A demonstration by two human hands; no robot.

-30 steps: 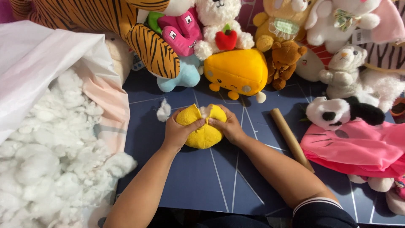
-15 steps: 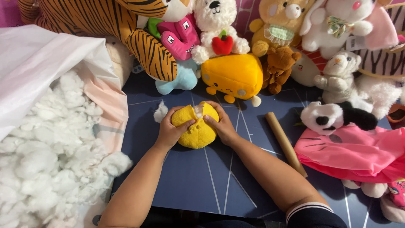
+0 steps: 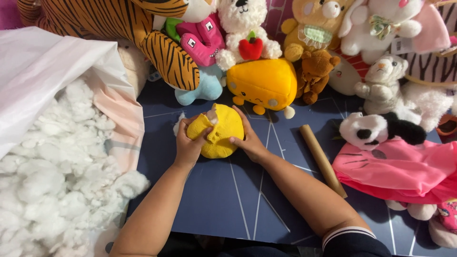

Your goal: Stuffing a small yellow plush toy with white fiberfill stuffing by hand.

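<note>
The yellow plush toy [image 3: 220, 134] is soft, matt fleece cloth. Loose white stuffing [image 3: 52, 176] looks fluffy and fibrous. The cardboard tube [image 3: 322, 159] is smooth, dull brown. The dark blue mat [image 3: 223, 204] looks smooth and matt.

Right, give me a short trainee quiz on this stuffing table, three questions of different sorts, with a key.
1. True or false: both hands grip the round yellow plush toy.
2. Multiple choice: what lies to the right of the right hand on the dark blue mat? A) scissors B) a brown cardboard tube C) a spool of thread
3. Fill in: the loose white fibre stuffing is heaped on the person's ___ side.

Key: 1 true: the left hand holds it too, near an opening where white filling shows. 2 B, the brown cardboard tube. 3 left.
</note>
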